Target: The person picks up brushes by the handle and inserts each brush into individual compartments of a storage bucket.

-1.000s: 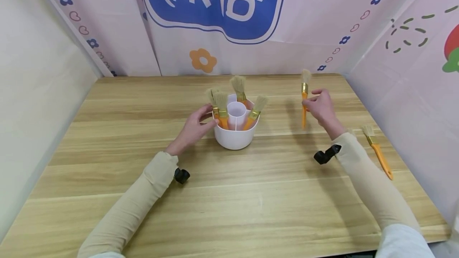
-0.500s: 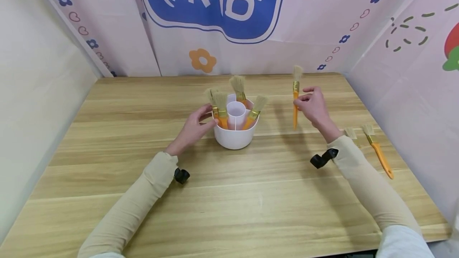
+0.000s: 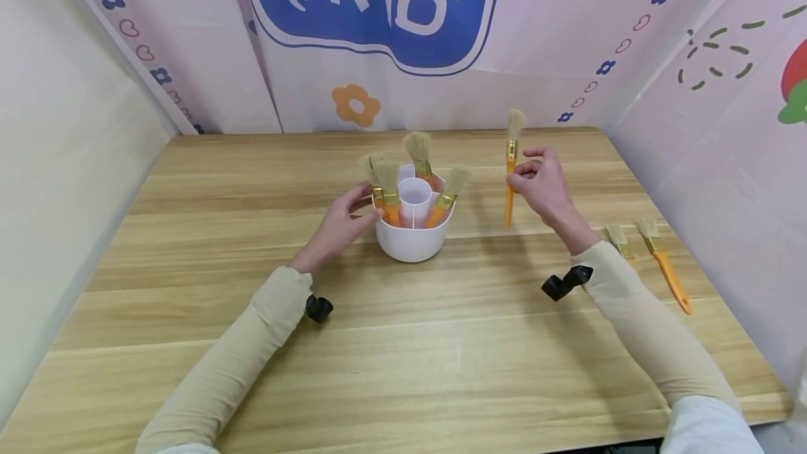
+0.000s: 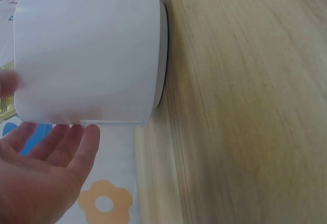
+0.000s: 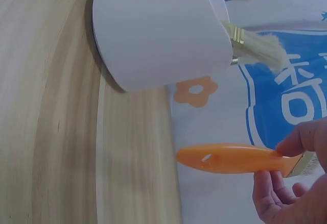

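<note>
A white divided brush holder (image 3: 411, 246) stands on the table with several bristle brushes (image 3: 389, 188) leaning in its outer compartments, bristles up. Its round centre cup (image 3: 415, 192) shows no brush. My left hand (image 3: 337, 226) holds the holder's left side; in the left wrist view the fingers (image 4: 84, 150) lie along the wall and the thumb (image 4: 8, 83) is near the rim. To the right of the holder, my right hand (image 3: 543, 184) pinches a paintbrush (image 3: 510, 191) above the table, bristles up. Its orange handle (image 5: 225, 158) points down in the right wrist view.
Two more paintbrushes lie at the table's right side: one whole brush (image 3: 670, 279) and one (image 3: 618, 237) partly hidden by the right sleeve. Printed cloth walls (image 3: 542, 40) stand at the back and both sides of the wooden table (image 3: 403, 363).
My right hand has moved left toward the holder with the paintbrush, raising it slightly. More of the brush lying by the right sleeve shows. My left hand and the holder have stayed put.
</note>
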Available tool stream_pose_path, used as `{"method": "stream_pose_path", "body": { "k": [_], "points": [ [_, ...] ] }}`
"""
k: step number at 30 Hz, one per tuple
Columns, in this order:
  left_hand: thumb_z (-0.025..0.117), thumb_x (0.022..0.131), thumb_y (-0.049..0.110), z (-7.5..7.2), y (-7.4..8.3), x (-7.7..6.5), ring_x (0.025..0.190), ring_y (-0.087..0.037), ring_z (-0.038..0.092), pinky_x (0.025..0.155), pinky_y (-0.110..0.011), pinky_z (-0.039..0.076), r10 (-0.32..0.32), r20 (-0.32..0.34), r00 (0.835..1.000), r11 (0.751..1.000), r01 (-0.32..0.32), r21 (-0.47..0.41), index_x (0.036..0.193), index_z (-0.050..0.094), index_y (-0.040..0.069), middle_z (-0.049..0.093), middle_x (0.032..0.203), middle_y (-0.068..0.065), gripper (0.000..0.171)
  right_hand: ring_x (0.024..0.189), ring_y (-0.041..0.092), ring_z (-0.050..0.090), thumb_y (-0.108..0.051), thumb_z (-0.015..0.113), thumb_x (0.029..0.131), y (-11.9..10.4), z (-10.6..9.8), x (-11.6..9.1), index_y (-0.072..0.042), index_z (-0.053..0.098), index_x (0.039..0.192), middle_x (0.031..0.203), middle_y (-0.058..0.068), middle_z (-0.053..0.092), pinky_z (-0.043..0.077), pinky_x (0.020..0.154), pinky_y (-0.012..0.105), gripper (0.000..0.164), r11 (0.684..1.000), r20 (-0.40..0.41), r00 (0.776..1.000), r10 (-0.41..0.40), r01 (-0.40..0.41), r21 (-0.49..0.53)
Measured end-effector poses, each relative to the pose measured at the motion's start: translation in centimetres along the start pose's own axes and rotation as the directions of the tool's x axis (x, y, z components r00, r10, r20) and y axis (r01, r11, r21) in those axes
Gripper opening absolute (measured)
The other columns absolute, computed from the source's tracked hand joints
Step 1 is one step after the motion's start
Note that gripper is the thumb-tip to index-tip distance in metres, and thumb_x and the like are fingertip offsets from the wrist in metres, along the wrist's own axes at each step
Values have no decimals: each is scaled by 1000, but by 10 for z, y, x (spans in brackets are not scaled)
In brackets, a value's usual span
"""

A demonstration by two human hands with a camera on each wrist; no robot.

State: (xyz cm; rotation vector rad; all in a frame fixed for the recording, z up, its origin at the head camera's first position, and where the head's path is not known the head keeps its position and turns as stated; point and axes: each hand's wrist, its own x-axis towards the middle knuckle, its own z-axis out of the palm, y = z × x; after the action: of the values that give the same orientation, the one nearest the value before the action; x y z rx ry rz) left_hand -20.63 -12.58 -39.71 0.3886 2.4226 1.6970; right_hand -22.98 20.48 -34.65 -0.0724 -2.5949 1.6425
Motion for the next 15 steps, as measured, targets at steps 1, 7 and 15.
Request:
{"method": "stream_pose_path", "body": {
  "k": [1,7,15],
  "points": [
    [58,91,19,0,0,0,134,-33,40,109,-46,39,-1,1,1000,1000,1,0,146,27,4,34,150,-16,65,75,5,55,2,55,82,-2,1,-1,2,32,129,85,-1,56,51,66,12,52,1000,4,1000,-5,5,6],
    [58,90,20,0,1,0,134,-32,40,109,-45,39,-8,4,1000,1000,8,5,146,28,4,34,150,-15,65,76,5,54,2,55,81,-9,5,-7,0,31,131,88,0,55,50,66,12,55,999,22,999,-43,43,2],
    [58,90,18,-1,0,0,134,-34,40,109,-46,39,0,-1,1000,1000,0,-1,146,28,2,34,150,-17,65,75,5,51,5,54,79,-22,9,-16,1,30,134,87,0,52,48,65,11,60,995,65,994,-89,86,52]
  ]
}}
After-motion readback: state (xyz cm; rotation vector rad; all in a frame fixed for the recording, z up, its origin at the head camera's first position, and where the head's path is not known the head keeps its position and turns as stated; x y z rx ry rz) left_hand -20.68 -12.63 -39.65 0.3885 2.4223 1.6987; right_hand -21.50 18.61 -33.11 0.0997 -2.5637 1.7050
